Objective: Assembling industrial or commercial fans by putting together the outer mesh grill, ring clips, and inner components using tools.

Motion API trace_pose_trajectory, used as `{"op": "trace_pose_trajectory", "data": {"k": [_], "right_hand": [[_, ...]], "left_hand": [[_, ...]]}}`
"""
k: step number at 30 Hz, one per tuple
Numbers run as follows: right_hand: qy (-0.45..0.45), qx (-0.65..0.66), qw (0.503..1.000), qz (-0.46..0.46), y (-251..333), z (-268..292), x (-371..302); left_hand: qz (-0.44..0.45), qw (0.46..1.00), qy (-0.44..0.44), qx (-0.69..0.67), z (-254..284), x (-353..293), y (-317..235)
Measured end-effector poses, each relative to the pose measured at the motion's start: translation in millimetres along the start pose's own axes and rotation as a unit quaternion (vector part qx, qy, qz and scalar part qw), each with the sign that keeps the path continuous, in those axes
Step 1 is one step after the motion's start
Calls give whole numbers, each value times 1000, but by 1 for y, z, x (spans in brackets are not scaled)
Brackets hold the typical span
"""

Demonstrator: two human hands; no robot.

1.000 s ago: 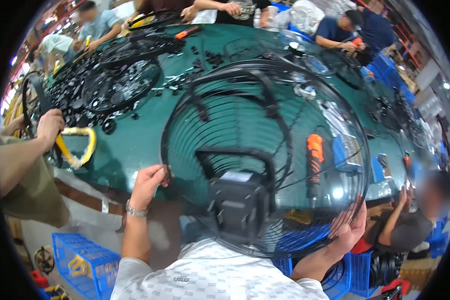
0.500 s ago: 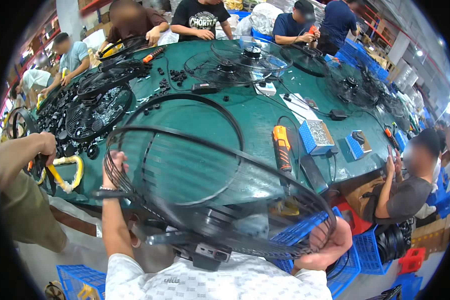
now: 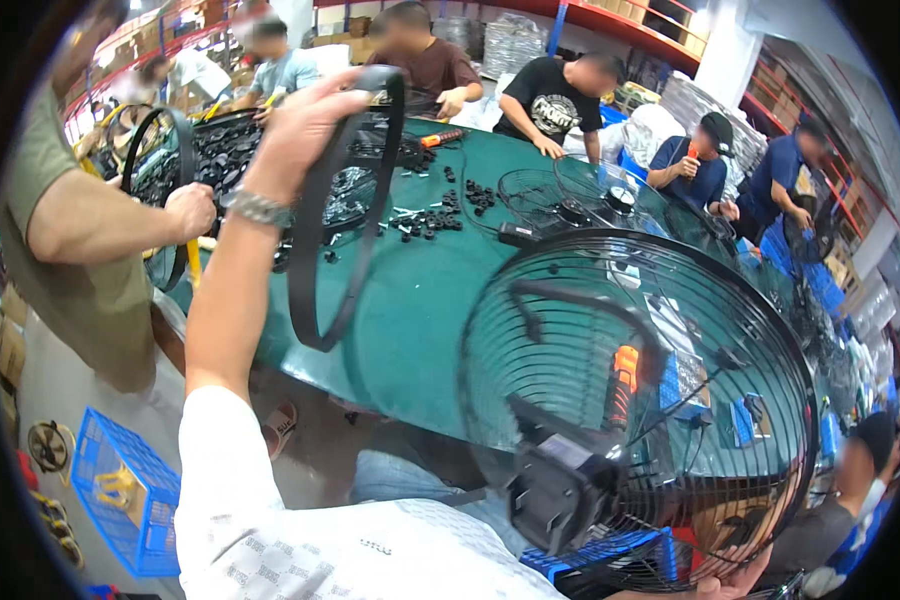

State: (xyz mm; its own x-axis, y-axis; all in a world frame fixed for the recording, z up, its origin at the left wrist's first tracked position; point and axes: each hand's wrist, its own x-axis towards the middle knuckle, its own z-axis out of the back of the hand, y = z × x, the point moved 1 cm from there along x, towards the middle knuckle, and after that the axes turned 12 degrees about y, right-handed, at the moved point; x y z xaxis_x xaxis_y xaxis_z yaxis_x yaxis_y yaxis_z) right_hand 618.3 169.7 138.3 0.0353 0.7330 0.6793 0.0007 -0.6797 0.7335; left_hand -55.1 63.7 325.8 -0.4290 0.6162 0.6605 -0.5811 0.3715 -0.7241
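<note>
I see my left hand raised, fingers clenched around a black rim band hanging below them over the green tabletop. My right hand grips the wire fan guard; a neighbour's arm stands close left.
</note>
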Motion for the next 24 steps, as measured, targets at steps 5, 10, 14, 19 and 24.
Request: {"op": "trace_pose_trajectory", "data": {"k": [5, 10, 14, 19, 24], "right_hand": [[-58, -68, 995, -40, 2, 25, 7], [-94, -120, 987, -48, 16, 41, 4], [-120, -160, 979, -37, 25, 48, 7], [-143, -192, 970, -31, 31, 41, 11], [-143, -200, 969, -29, 31, 33, 19]], "left_hand": [[100, 968, 230, -24, -129, -18, 43], [186, 931, 313, -18, -241, -76, 122], [252, 901, 353, 13, -290, -106, 173], [143, 872, 442, 157, -271, -107, 186], [56, 921, 283, 261, -128, -109, 187]]}}
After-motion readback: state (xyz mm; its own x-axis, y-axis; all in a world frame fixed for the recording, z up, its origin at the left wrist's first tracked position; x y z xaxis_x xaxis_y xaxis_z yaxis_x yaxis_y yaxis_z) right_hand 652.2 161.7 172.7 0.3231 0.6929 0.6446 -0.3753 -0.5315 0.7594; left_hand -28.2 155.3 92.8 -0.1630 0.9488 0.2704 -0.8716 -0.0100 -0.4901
